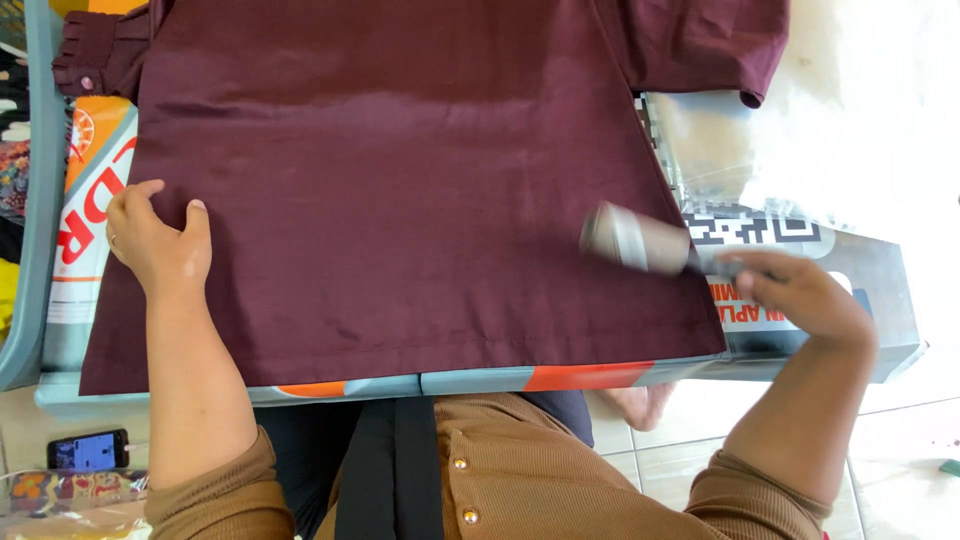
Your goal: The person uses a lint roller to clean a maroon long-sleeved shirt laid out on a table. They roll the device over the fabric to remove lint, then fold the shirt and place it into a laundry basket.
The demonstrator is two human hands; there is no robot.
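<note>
A dark maroon garment [400,200] lies spread flat over a table covered with a printed sheet [800,250]. My left hand [155,240] rests flat on the garment's left edge, fingers apart, pressing the cloth down. My right hand [800,290] grips the handle of a lint roller [635,238], whose grey cylinder lies on the cloth near the garment's right side and is blurred by motion. A cuffed sleeve with a button [95,55] lies at the top left, and the other sleeve [720,50] at the top right.
A phone [88,450] lies on the tiled floor at the lower left, beside a patterned plastic-wrapped item [60,495]. A grey frame edge [40,200] runs down the left. My brown sleeves and buttoned top fill the bottom of the view.
</note>
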